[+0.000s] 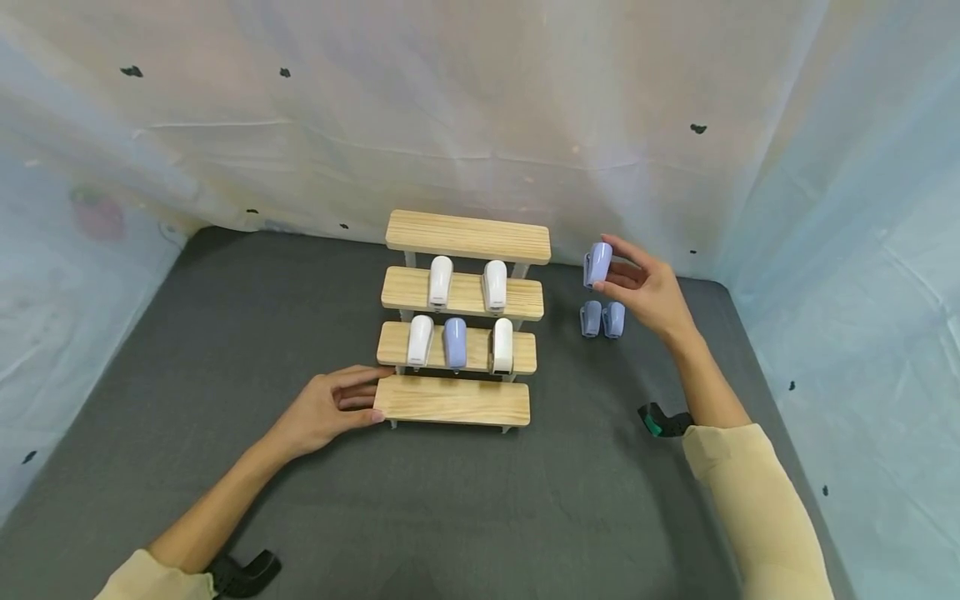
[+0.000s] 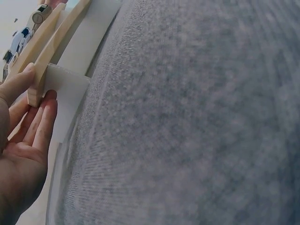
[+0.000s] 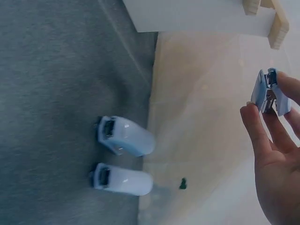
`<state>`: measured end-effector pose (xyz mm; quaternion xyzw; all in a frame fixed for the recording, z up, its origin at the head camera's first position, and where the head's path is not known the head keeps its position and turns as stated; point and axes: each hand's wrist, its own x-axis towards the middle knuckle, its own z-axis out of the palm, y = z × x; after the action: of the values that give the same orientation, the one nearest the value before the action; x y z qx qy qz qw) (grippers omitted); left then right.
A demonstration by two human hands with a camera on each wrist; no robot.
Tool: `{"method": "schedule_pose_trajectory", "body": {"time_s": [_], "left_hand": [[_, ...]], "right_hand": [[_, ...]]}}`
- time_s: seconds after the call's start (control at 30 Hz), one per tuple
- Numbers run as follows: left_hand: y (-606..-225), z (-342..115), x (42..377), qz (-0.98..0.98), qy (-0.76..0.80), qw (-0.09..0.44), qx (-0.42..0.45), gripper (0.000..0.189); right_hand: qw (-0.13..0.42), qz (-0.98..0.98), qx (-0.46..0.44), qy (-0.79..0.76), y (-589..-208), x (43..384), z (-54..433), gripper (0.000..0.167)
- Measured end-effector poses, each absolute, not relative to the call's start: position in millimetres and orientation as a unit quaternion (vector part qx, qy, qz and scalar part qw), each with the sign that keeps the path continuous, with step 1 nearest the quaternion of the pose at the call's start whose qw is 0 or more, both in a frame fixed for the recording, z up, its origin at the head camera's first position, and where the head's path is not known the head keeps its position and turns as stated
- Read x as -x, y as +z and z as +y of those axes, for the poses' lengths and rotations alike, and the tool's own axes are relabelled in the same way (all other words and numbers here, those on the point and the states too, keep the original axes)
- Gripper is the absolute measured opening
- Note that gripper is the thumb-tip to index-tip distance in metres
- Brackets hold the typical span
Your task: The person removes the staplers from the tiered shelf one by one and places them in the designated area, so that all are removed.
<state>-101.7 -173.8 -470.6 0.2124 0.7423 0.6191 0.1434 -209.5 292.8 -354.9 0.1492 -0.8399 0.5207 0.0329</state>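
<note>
My right hand (image 1: 651, 292) pinches a lavender stapler (image 1: 597, 265) between thumb and fingers, raised to the right of a tiered wooden display rack (image 1: 453, 402). The stapler's metal inner parts (image 3: 269, 96) show in the right wrist view. My left hand (image 1: 322, 415) holds the left end of the rack's lowest board (image 2: 39, 84), thumb on top and fingers beneath. On the second board up are a white stapler (image 1: 420, 340), a lavender stapler (image 1: 455, 342) and another white stapler (image 1: 502, 346). Two white staplers (image 1: 440, 282) sit on the third board.
Two lavender staplers (image 1: 590, 318) stand side by side on the dark grey tabletop (image 1: 585, 500), below my right hand. The rack's top board (image 1: 468, 236) is near the pale curtain (image 1: 480, 108) at the back. More curtain (image 1: 877, 317) hangs on the right.
</note>
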Motion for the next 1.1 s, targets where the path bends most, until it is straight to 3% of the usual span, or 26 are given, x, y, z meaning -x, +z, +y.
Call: {"method": "schedule_pose_trajectory", "body": {"time_s": [0.7,1.1], "left_hand": [[-472.7,-170.2,92.9,0.742,0.622,0.125,-0.217,0.060],[-472.9,-172.2,99.3,0.743,0.621,0.103,-0.227,0.058]], "right_hand": [[0.019,-0.859,-0.095,0.503,-370.4,163.3,327.2,0.062],[0.028,-0.855,-0.070,0.514,-411.0,172.6,371.0,0.064]]}}
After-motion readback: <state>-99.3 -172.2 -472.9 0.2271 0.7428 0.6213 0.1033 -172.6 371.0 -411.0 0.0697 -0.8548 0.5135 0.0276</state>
